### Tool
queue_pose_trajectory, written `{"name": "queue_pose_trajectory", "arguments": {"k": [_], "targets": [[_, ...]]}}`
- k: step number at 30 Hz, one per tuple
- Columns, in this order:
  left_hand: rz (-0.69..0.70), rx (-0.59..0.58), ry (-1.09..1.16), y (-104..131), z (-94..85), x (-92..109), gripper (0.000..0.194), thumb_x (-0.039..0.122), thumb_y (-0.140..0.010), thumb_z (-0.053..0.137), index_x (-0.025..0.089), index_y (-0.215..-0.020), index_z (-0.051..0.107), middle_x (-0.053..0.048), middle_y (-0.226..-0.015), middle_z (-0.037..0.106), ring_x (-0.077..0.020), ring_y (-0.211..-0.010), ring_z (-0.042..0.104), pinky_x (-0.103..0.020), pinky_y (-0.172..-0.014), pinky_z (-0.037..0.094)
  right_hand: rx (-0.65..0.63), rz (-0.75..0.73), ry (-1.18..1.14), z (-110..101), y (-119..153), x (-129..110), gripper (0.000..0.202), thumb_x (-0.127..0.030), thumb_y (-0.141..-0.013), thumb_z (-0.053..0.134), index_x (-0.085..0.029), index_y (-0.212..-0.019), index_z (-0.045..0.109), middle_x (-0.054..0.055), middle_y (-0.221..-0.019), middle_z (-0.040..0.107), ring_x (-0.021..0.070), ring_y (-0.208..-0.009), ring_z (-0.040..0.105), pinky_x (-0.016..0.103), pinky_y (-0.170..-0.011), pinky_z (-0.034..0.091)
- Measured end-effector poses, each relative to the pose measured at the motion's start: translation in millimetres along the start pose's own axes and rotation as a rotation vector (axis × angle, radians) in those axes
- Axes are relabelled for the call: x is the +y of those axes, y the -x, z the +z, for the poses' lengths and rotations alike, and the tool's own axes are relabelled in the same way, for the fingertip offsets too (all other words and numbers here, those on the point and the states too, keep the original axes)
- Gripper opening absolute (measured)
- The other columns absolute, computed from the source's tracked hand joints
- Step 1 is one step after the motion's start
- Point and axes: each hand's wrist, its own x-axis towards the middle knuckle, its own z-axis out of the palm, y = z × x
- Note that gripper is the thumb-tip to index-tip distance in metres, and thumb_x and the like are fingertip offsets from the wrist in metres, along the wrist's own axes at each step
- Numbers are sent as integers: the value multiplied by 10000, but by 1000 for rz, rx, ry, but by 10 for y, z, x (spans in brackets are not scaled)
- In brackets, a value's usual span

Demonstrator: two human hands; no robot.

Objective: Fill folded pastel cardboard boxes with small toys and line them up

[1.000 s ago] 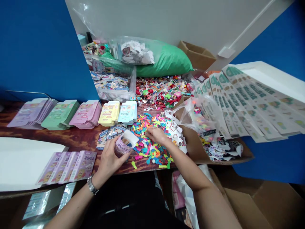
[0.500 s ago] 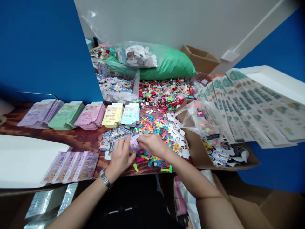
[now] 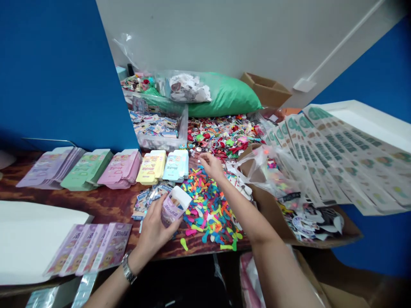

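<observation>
While the left hand (image 3: 154,229) wraps its grip around a small purple carton (image 3: 171,208), flap open at one o'clock, the right hand (image 3: 212,166) hovers over colourful balloons (image 3: 208,205) at twelve o'clock, fingers loosely curled, pinch unclear. Thin card probably crushes easily; hold its sides. Contents are hidden.

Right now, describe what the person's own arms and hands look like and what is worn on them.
Both forearms are bare, with no sleeves in view and no gloves. The left hand has a silver metal-link wristwatch on its wrist. The right hand and its arm carry nothing: no watch, band or ring can be made out. Fingernails look short and unpainted, though they are small in the picture.
</observation>
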Motion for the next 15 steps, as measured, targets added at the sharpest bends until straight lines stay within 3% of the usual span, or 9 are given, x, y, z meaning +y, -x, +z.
{"name": "queue_pose_trajectory", "arguments": {"k": [4,7,11,15], "targets": [[-4,-14,1,45,-32,-21,693,427,-804,659,178,-1392,388,-137,-1226,575,-273,-1118,598,-400,-922,522,-45,75,174,220,-757,337,288,-159,-941,475,-118,-1193,609,142,-1173,663,217,-1087,620,307,-949,442],[-23,-22,-4,69,-27,-62,711,428,-803,665,191,-1406,371,-141,-1250,571,-271,-1129,601,-398,-921,531,-109,93,290,378,-1072,440,247,-219,-951,518,-118,-1149,623,133,-1131,661,224,-1073,614,369,-941,459],[-30,-22,13,59,-45,-89,732,409,-798,671,216,-1427,350,-142,-1298,558,-285,-1182,581,-413,-949,525,-156,67,398,441,-1194,517,273,-265,-937,566,-141,-1177,604,119,-1197,618,233,-1128,567,408,-952,459],[-34,-14,40,17,-73,-73,711,401,-805,663,221,-1421,359,-137,-1300,563,-287,-1190,576,-422,-963,519,-165,0,431,361,-1152,548,326,-227,-974,460,-178,-1280,561,137,-1241,599,223,-1132,564,319,-931,438]]}}
